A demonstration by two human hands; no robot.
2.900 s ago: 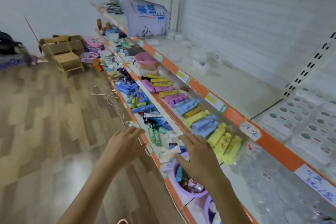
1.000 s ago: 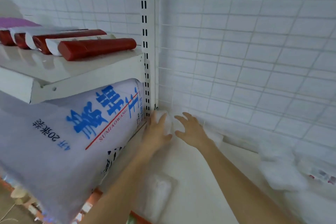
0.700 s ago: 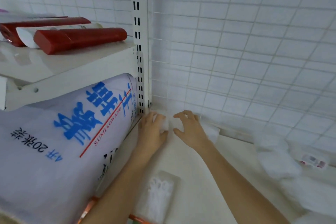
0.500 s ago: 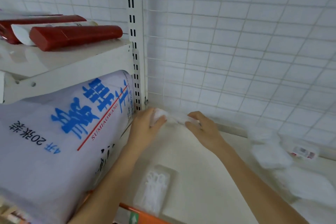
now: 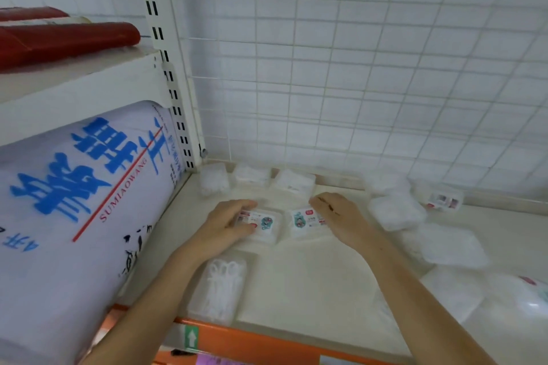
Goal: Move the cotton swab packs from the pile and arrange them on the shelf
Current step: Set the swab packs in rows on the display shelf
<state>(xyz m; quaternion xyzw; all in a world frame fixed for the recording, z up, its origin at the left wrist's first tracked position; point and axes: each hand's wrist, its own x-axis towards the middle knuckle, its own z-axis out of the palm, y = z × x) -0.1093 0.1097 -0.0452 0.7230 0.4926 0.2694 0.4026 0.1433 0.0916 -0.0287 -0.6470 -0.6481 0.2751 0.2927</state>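
Note:
On the cream shelf (image 5: 311, 278) a row of three clear cotton swab packs (image 5: 252, 177) stands against the back wall near the left corner. In front of the row lie two packs with printed labels facing up. My left hand (image 5: 228, 225) grips the left labelled pack (image 5: 266, 224), fingers curled over its left end. The right labelled pack (image 5: 302, 221) is held the same way by my right hand (image 5: 338, 216), at its right end. A loose pile of packs (image 5: 397, 212) sprawls along the right side. One more pack (image 5: 221, 287) lies by the front edge.
A big white sack with blue print (image 5: 74, 201) fills the neighbouring bay on the left, touching the slotted upright post (image 5: 173, 89). Red tubes (image 5: 65, 41) lie on the shelf above it. A wire grid (image 5: 355, 68) backs the shelf. An orange price strip (image 5: 267, 341) runs along the front edge.
My hands have left the back corner, where packs now stand in a row, and come forward. Each now holds a labelled pack in front of that row.

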